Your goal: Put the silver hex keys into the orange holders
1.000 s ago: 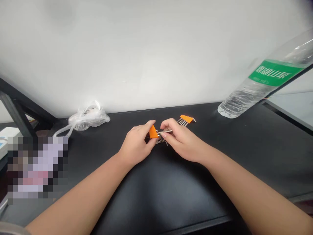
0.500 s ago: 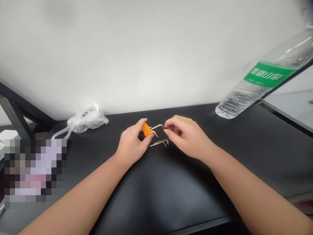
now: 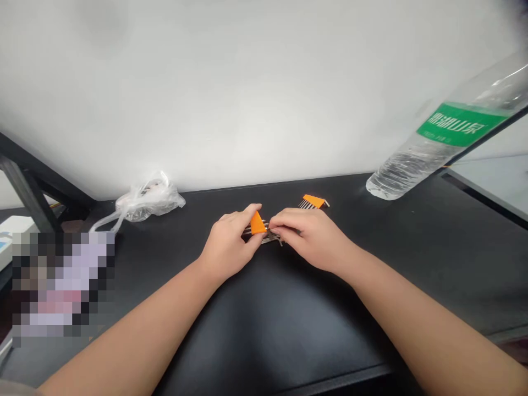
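My left hand (image 3: 231, 240) grips an orange holder (image 3: 258, 223) between thumb and fingers, with metal hex keys in it. At the holder's right side, my right hand (image 3: 310, 234) is closed in a pinch on a hex key, mostly hidden by the fingertips. Loose L-shaped hex keys (image 3: 272, 240) lie on the black table (image 3: 264, 319) just below and between the hands. Behind my right hand rests a second orange holder (image 3: 314, 201) with several hex keys in it.
A large water bottle (image 3: 437, 143) with a green label stands at the right. A clear plastic bag (image 3: 152, 201) lies at the back left, near a black metal frame (image 3: 33, 192). A pale wall (image 3: 247, 93) rises behind the table.
My left hand and its holder have moved slightly right. My right hand has come lower and closer to the holder, uncovering the second orange holder behind it.
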Motion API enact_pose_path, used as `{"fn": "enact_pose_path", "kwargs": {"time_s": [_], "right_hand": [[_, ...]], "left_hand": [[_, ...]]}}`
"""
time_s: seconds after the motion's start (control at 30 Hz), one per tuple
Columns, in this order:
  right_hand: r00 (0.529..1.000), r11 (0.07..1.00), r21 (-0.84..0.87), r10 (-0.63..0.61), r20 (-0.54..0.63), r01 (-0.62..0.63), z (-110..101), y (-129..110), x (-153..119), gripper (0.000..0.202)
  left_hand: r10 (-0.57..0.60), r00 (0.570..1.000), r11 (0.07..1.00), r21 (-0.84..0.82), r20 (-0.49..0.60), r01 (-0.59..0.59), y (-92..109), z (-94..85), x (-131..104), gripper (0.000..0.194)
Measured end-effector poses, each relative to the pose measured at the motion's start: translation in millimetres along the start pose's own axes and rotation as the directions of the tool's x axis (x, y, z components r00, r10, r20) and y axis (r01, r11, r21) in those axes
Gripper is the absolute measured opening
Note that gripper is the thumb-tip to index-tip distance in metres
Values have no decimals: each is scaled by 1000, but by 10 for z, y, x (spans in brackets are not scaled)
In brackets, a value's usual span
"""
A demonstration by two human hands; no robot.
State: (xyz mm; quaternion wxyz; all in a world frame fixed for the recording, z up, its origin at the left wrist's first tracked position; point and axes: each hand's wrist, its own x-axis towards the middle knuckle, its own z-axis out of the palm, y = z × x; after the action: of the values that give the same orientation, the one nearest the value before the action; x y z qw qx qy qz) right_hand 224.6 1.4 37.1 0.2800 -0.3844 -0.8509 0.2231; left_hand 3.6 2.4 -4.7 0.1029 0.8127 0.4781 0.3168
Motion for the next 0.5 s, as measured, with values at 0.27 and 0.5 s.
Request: {"fn": "enact_pose_path", "kwargs": {"time_s": [0.27,0.5], "right_hand": [[999,992,-122,-22,46,27,35,5,-27,20],[978,957,-290,91,186,-34,-7,95,-50,14]], "left_hand": [[17,999,1000,6,43,-18,11,-8,16,49],[-131,990,990,39,-56,134,-40,-24,49,52]]}}
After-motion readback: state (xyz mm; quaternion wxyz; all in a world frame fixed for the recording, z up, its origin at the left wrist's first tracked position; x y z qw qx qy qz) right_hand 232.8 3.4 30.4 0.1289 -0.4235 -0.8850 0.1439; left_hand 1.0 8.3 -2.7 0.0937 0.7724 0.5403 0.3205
